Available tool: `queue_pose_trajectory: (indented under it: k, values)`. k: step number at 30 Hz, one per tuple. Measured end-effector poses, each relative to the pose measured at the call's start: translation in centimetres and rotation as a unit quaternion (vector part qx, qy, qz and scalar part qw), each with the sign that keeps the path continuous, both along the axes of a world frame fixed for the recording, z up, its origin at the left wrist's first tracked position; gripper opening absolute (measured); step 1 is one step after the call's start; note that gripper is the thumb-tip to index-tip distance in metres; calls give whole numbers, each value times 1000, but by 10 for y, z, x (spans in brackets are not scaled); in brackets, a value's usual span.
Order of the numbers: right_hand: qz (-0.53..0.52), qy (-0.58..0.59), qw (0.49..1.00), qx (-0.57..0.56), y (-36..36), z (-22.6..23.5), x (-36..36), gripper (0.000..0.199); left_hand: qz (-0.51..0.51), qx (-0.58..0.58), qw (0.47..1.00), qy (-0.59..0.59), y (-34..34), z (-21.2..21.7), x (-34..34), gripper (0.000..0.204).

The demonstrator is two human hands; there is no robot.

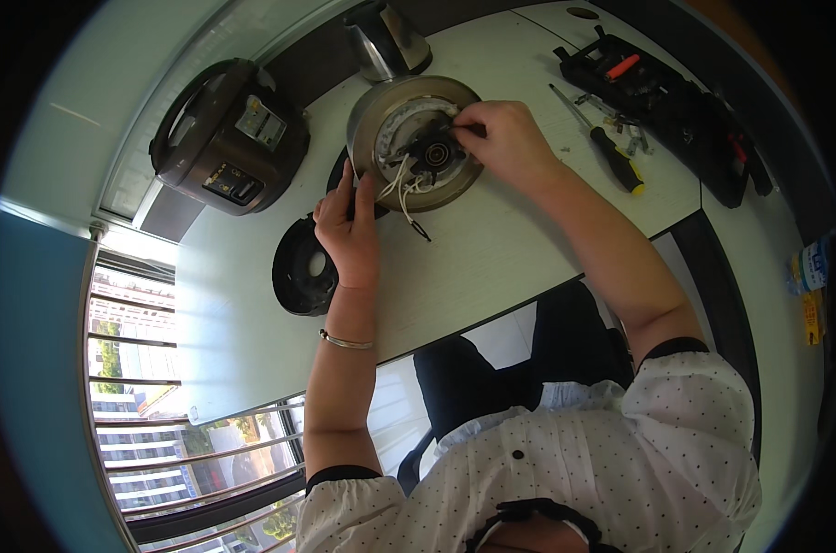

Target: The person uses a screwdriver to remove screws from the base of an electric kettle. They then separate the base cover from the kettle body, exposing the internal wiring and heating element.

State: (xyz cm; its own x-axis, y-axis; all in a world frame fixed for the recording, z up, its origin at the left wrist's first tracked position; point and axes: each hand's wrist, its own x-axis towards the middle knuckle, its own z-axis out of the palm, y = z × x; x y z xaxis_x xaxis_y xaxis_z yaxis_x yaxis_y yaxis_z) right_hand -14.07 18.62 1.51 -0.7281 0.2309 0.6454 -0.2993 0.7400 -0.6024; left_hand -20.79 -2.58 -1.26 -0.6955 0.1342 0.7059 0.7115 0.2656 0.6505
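Observation:
An electric kettle [366, 124] lies with its opened underside facing me, showing a black round connector [435, 154] and loose white wires [405, 189]. One wire ends in a dark tip past the rim. My left hand [349, 230] is closed at the kettle's lower left side, by its black handle, index finger stretched along it. My right hand [510, 138] pinches at the connector's upper right edge; a small dark piece shows at the fingertips, too little to name. A black round base cover [293, 276] lies beside my left wrist.
A brown electric cooker [233, 138] stands at the left, a steel kettle-like vessel [385, 41] behind. On the right lie a yellow-and-black screwdriver [616, 158], small metal bits [631, 134] and an open black tool case [685, 120]. The table's front edge [473, 321] is near my legs.

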Motion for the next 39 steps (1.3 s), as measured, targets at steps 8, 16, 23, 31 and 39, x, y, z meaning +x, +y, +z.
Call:
queue_pose_trajectory:
  k: [8, 16, 23, 31, 39]
  values:
    - [3, 23, 993, 114, 4, 2, 1, 13, 5, -20, 1000, 22, 0, 0, 1, 30]
    - [32, 42, 973, 225, 10, 0, 1, 11, 4, -23, 1000, 18, 2, 2, 3, 31]
    - [25, 39, 990, 135, 9, 2, 4, 15, 0, -9, 1000, 0, 1, 1, 1, 31]
    - [-5, -18, 999, 48, 3, 4, 7, 15, -7, -16, 1000, 5, 1, 2, 2, 32]
    - [-32, 11, 991, 126, 1, 1, 5, 10, -4, -21, 1000, 6, 1, 2, 3, 31]
